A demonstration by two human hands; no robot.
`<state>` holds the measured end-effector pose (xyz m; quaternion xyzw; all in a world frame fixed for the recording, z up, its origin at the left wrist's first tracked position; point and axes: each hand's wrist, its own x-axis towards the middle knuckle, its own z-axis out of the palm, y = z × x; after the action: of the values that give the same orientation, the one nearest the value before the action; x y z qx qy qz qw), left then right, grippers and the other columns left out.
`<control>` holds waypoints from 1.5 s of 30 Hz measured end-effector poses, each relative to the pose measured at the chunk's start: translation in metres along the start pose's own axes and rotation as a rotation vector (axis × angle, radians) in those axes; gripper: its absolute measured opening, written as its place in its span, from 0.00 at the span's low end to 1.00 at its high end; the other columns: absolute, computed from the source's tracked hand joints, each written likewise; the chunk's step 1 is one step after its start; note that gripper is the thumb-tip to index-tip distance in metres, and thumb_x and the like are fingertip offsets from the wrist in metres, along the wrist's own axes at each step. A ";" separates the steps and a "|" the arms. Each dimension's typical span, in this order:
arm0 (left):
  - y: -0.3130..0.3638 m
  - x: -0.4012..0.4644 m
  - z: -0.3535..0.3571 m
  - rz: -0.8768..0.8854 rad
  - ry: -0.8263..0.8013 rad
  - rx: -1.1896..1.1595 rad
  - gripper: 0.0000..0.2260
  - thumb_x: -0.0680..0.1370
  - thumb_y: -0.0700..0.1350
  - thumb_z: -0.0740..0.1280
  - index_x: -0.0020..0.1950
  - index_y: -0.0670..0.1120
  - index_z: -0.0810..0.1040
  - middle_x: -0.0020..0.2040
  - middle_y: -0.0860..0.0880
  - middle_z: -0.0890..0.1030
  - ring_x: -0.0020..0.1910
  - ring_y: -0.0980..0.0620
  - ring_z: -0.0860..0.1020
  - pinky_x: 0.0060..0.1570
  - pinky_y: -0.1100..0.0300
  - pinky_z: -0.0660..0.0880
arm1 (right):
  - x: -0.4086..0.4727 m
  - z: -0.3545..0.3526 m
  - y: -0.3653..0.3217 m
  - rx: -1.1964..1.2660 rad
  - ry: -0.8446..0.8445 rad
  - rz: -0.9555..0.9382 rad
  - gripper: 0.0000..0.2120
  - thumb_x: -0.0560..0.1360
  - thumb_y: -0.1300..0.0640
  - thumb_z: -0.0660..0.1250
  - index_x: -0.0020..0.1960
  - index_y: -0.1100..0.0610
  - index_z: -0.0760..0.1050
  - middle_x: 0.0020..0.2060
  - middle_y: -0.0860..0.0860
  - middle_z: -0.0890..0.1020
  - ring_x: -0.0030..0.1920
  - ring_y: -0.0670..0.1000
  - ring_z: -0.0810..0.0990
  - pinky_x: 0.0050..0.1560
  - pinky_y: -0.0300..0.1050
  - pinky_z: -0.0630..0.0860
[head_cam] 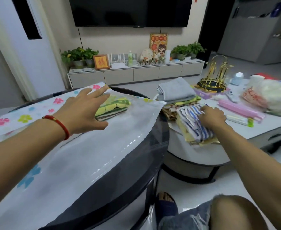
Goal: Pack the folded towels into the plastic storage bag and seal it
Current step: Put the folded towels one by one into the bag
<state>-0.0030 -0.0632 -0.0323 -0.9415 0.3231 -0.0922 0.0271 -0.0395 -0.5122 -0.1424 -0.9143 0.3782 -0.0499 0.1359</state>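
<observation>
The left hand (85, 110), fingers spread, rests on the flower-print storage bag (90, 146); at 3 o'clock, the right hand (212, 117) grips a blue-striped towel (194, 125).

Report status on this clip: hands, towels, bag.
Left hand open, flat on storage bag over green towel inside. Right hand gripping striped towel. Grey-topped stack unpacked. Bag unsealed.

One head-worn wide-angle view looks forward and down, close over both outstretched arms.
</observation>
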 end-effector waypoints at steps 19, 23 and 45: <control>-0.009 -0.066 0.020 -0.165 -0.049 -0.140 0.33 0.71 0.59 0.72 0.74 0.63 0.66 0.79 0.54 0.61 0.67 0.42 0.70 0.62 0.44 0.74 | -0.055 -0.085 -0.009 0.583 -0.601 -0.181 0.18 0.73 0.63 0.77 0.60 0.50 0.83 0.64 0.58 0.79 0.57 0.62 0.83 0.47 0.55 0.85; -0.019 -0.067 0.002 -0.146 -0.026 -0.224 0.40 0.69 0.52 0.74 0.78 0.58 0.60 0.78 0.54 0.64 0.72 0.46 0.68 0.65 0.45 0.72 | -0.103 -0.104 -0.038 0.655 -0.955 -0.386 0.24 0.68 0.55 0.81 0.63 0.51 0.84 0.64 0.59 0.83 0.55 0.63 0.87 0.46 0.54 0.86; -0.062 -0.055 -0.071 -0.066 -0.100 -0.078 0.51 0.68 0.61 0.73 0.82 0.52 0.46 0.82 0.55 0.50 0.78 0.48 0.54 0.77 0.48 0.57 | -0.205 0.123 -0.349 1.078 -0.847 -0.409 0.24 0.79 0.65 0.67 0.74 0.55 0.74 0.68 0.60 0.79 0.62 0.61 0.82 0.60 0.61 0.83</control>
<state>-0.0218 0.0202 0.0356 -0.9553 0.2936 -0.0335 0.0035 0.0762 -0.1055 -0.1580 -0.7134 0.0369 0.1048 0.6919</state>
